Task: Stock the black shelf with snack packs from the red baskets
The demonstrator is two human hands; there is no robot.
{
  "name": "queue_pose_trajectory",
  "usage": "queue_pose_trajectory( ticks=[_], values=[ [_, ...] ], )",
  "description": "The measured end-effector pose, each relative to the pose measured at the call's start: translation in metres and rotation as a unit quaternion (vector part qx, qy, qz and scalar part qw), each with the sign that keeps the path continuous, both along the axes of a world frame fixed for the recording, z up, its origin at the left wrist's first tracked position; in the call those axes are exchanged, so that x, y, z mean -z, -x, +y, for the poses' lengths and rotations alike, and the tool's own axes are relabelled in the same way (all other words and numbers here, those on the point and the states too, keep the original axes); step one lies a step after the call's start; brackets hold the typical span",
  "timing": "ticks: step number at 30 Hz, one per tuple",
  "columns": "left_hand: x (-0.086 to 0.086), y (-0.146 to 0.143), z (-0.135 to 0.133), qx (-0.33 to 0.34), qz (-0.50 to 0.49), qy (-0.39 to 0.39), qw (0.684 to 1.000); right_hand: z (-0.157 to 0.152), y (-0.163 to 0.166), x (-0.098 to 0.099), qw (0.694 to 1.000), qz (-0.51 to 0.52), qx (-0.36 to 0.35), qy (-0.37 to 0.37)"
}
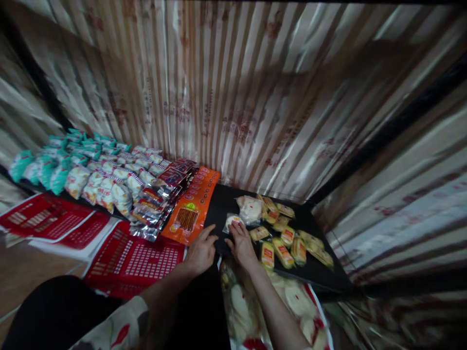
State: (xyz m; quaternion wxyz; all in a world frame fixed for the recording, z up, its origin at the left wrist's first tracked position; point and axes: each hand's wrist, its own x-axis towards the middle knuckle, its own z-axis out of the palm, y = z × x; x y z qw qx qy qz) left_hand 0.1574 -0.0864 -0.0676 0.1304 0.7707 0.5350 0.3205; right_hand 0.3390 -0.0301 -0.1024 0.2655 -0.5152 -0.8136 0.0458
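Note:
My left hand [200, 252] rests on the black shelf surface [222, 204], fingers stretched out, just right of an orange snack packet [191, 206]. My right hand [241, 243] lies beside it, fingertips touching a small clear-wrapped white bun packet [233, 221]. Behind that sits a larger white bun packet [250, 209]. Several yellow wrapped snack bars [282, 236] are spread to the right of my right hand. Under my right forearm sits a clear bag of white round buns [299, 301].
Rows of teal, white and red-silver snack packets [105, 175] fill the shelf to the left. Red printed sheets [134, 257] lie in front of them. Striped shiny sheeting [233, 87] walls the back and sides. A dark post [386, 131] runs at the right.

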Motion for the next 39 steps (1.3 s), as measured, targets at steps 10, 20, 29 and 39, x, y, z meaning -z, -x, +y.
queue_pose_trajectory(
  ticks=[10,20,29,39],
  values=[
    [0.01,0.007,-0.053,-0.017,-0.108,-0.06,0.992,-0.009,0.024,0.019,0.991,0.023,0.082,-0.104],
    [-0.006,0.023,-0.085,-0.044,-0.135,-0.07,0.987,-0.011,0.029,0.018,0.986,0.01,0.099,-0.135],
    [0.009,0.018,-0.099,-0.061,-0.12,-0.042,0.99,-0.012,0.032,0.021,0.986,0.034,0.108,-0.124],
    [-0.002,-0.002,-0.074,-0.007,-0.171,-0.058,0.983,-0.01,0.015,0.015,0.985,0.142,0.035,-0.091]
  ],
)
